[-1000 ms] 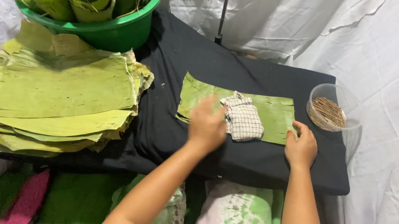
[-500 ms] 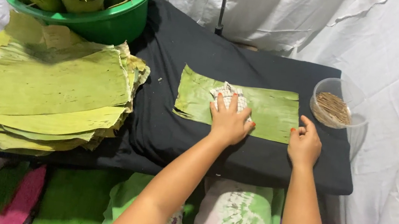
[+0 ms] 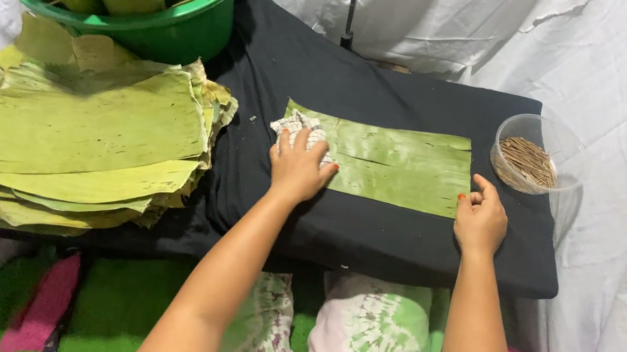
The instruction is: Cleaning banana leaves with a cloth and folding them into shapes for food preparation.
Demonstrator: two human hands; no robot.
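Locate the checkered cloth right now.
Head view: the checkered cloth lies under the left hand, at the left end of the banana leaf strip on the black pad, right of the leaf stack.

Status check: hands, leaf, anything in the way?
Left hand pressing checked cloth on banana leaf. Right hand pinning leaf corner. Nothing obstructing.

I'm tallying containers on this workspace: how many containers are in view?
2: a green plastic tub of rolled leaves at the far left, and a clear round cup of thin brown sticks at the far right. Others may be out of view.
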